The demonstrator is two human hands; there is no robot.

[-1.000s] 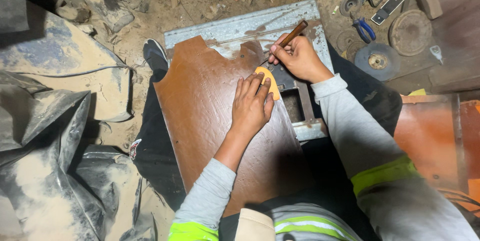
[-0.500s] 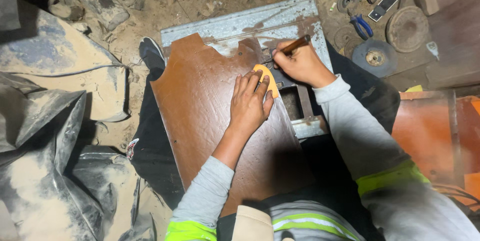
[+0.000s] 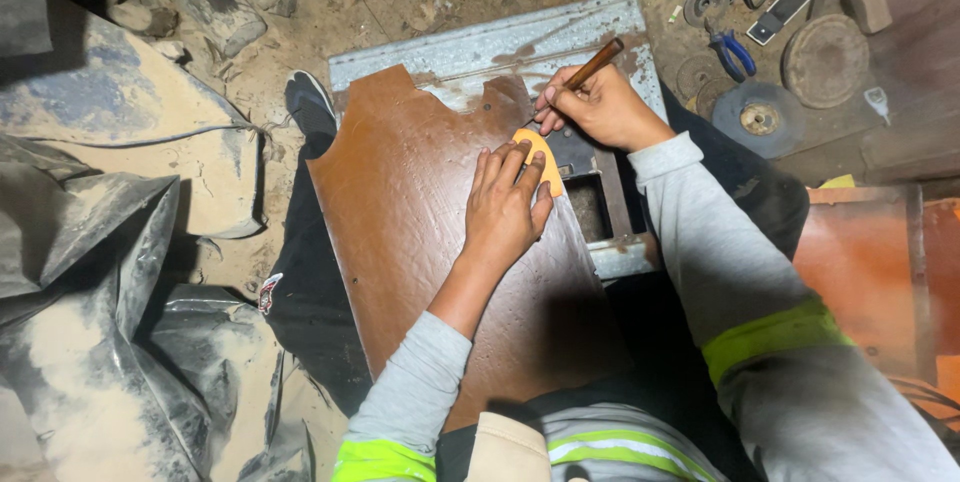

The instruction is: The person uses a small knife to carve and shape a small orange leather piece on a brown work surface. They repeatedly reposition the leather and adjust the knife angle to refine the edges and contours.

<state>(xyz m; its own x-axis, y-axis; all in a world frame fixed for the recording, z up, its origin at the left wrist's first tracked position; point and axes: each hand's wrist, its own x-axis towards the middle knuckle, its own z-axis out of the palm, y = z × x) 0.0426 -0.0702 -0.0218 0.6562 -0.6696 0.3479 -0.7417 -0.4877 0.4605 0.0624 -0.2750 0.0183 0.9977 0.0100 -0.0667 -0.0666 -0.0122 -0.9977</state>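
dusty workshop floor point(image 3: 300, 2) fills the view i get from the head camera, strewn with rubble and grit. grey plastic sheeting point(image 3: 110, 342) lies crumpled along the left side, caked in pale dust. at the centre sits a big brown leather sheet point(image 3: 400, 222), spread across the person's lap and reaching up onto a pale metal plate point(image 3: 480, 42), which it partly covers. off to the upper right i can see a round grinding disc point(image 3: 760, 120) on the ground, and blue-handled pliers point(image 3: 735, 52) just above it.

my left hand point(image 3: 505, 212) lies flat on the leather, fingers stretched out and together, pressing down a small yellow template point(image 3: 545, 157) at the sheet's right edge. my right hand point(image 3: 600, 107) is curled closed around a brown-handled tool point(image 3: 595, 64), its tip down at the upper edge of the template, just beside the left fingertips. both sleeves are grey with bright yellow-green bands.
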